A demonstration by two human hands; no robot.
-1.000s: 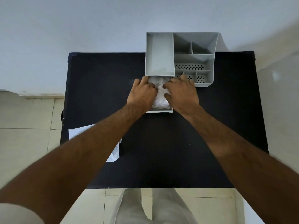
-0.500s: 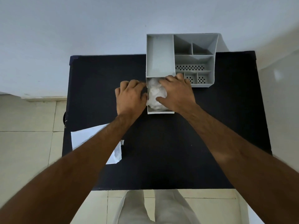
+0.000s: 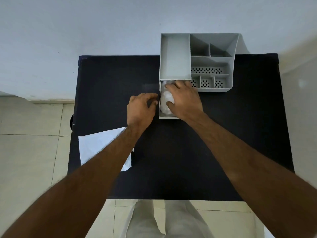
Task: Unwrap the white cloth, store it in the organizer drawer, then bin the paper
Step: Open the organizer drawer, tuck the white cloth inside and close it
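Note:
The grey organizer (image 3: 175, 55) stands at the back of the black table (image 3: 223, 143), its drawer (image 3: 167, 117) pulled out toward me. The crumpled white cloth (image 3: 165, 98) lies inside the drawer. My right hand (image 3: 184, 98) rests on top of the cloth, fingers spread over it and pressing it down. My left hand (image 3: 141, 109) hovers just left of the drawer, fingers curled and holding nothing. The white paper (image 3: 96, 145) lies flat at the table's left edge, partly hidden under my left forearm.
The organizer has several open compartments, some with perforated walls (image 3: 207, 70). A white wall runs behind the table. Tiled floor (image 3: 30, 152) lies to the left and in front, and my light trousers (image 3: 164, 220) show below the table's front edge.
My left hand has lifted off the cloth and drawn back to the left of the drawer. My right hand stays on the cloth in the drawer.

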